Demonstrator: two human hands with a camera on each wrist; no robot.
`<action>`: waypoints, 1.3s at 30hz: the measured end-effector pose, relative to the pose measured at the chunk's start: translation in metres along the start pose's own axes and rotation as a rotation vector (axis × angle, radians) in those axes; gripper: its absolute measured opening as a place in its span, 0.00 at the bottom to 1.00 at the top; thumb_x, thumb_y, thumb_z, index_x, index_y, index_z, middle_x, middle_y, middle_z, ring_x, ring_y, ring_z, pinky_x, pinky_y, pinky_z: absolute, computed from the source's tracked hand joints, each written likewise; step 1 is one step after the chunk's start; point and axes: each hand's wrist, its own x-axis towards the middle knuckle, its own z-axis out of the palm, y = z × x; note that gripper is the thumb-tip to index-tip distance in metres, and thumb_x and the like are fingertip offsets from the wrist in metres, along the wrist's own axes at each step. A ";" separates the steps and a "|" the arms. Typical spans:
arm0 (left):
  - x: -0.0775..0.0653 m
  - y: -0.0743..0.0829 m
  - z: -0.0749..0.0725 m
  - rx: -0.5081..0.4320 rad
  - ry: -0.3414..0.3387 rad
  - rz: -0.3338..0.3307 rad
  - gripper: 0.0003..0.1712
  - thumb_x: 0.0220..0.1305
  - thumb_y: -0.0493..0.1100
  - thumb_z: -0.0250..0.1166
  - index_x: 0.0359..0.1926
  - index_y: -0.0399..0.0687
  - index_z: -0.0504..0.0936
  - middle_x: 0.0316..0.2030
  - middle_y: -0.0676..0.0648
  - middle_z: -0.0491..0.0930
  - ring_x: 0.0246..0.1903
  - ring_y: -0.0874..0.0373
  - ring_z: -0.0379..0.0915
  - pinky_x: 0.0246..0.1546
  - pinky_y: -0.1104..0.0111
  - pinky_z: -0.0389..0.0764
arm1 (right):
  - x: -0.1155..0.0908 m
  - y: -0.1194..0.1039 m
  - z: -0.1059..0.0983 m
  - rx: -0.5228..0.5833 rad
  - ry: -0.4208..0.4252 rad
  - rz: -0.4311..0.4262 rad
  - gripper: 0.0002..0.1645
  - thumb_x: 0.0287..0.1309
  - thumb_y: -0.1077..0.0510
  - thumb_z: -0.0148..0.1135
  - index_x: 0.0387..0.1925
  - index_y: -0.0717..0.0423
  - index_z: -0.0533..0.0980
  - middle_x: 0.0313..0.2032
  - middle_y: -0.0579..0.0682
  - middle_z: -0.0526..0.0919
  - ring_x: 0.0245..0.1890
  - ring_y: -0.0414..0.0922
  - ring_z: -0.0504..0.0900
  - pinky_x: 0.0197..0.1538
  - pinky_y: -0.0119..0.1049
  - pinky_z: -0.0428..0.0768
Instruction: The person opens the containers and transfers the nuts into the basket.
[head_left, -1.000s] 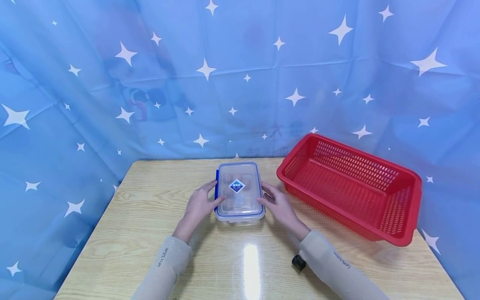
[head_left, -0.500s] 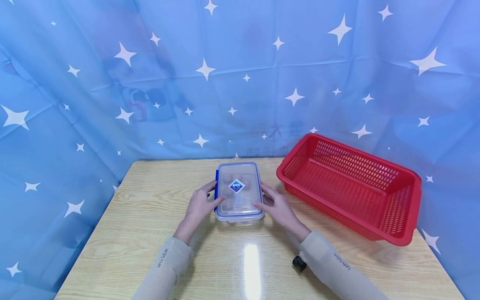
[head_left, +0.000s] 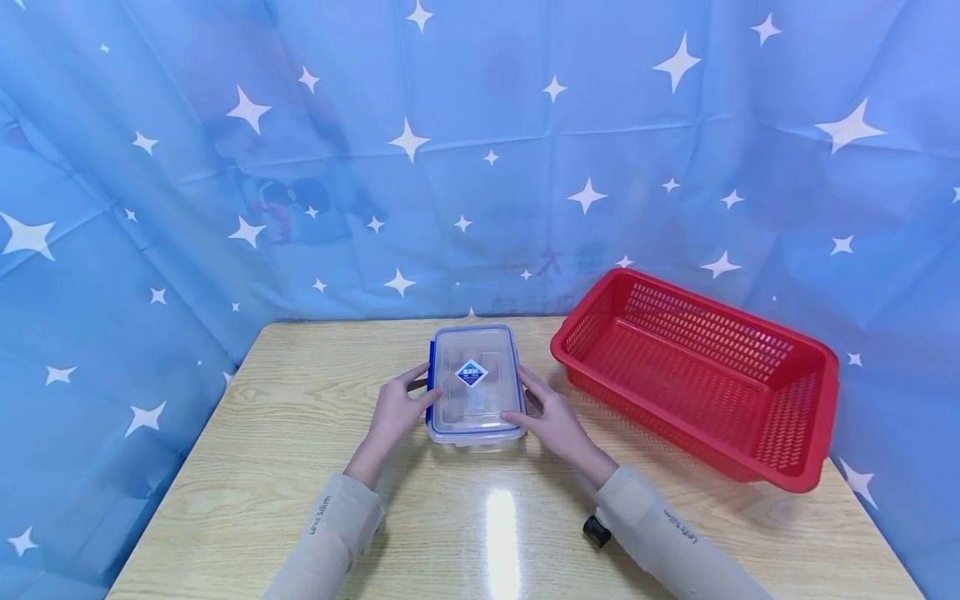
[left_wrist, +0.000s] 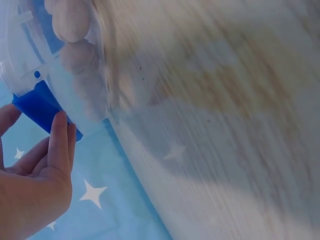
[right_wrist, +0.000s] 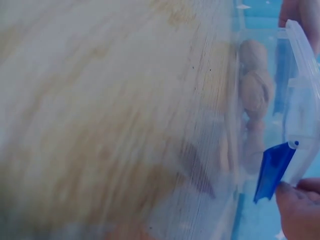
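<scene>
A clear plastic food container (head_left: 480,417) with a blue-sealed lid and a diamond label lies on the table between both hands. Through its walls show several round brown lumps (left_wrist: 72,22) that look like walnuts. My left hand (head_left: 396,417) holds the left side, thumb at the lid's edge; in the left wrist view its fingers touch a blue latch (left_wrist: 37,106) that stands out from the wall. On the other side, my right hand (head_left: 557,423) grips with the thumb on the lid. Its fingertips lie at another blue latch (right_wrist: 274,170), which also tilts outward.
A red perforated plastic basket (head_left: 690,375) stands at an angle to the right, close to the right hand. The wooden table (head_left: 300,392) ends at a blue star-patterned curtain (head_left: 480,167). A small black device (head_left: 597,531) hangs at the right cuff.
The right thumb has slid left, further onto the lid. The left thumb has drawn back towards the lid's left edge. The container and basket stay in place.
</scene>
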 end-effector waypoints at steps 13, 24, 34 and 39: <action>0.002 -0.008 -0.002 -0.177 -0.066 -0.073 0.33 0.62 0.32 0.60 0.69 0.44 0.71 0.65 0.35 0.75 0.53 0.40 0.82 0.42 0.60 0.89 | -0.002 0.001 0.001 0.001 0.003 -0.002 0.53 0.56 0.48 0.73 0.77 0.51 0.55 0.78 0.51 0.56 0.76 0.52 0.60 0.71 0.44 0.69; 0.004 -0.003 -0.002 -0.136 -0.085 -0.091 0.36 0.60 0.34 0.59 0.72 0.46 0.67 0.61 0.32 0.77 0.46 0.39 0.85 0.37 0.62 0.90 | -0.001 0.003 0.002 0.004 -0.003 0.002 0.53 0.56 0.47 0.72 0.77 0.50 0.55 0.78 0.51 0.55 0.77 0.51 0.58 0.72 0.43 0.67; 0.003 0.006 -0.003 -0.053 -0.084 -0.082 0.37 0.62 0.33 0.58 0.73 0.45 0.65 0.62 0.32 0.76 0.47 0.39 0.85 0.38 0.62 0.90 | -0.001 0.000 0.001 -0.004 -0.012 -0.003 0.53 0.57 0.46 0.71 0.78 0.50 0.54 0.78 0.51 0.55 0.77 0.51 0.59 0.72 0.44 0.67; 0.004 0.005 -0.003 -0.089 -0.113 -0.098 0.37 0.65 0.32 0.58 0.74 0.45 0.63 0.63 0.31 0.74 0.48 0.40 0.84 0.38 0.63 0.90 | -0.001 0.000 0.000 -0.011 -0.011 -0.001 0.54 0.57 0.46 0.71 0.78 0.51 0.54 0.78 0.52 0.55 0.76 0.52 0.59 0.71 0.45 0.68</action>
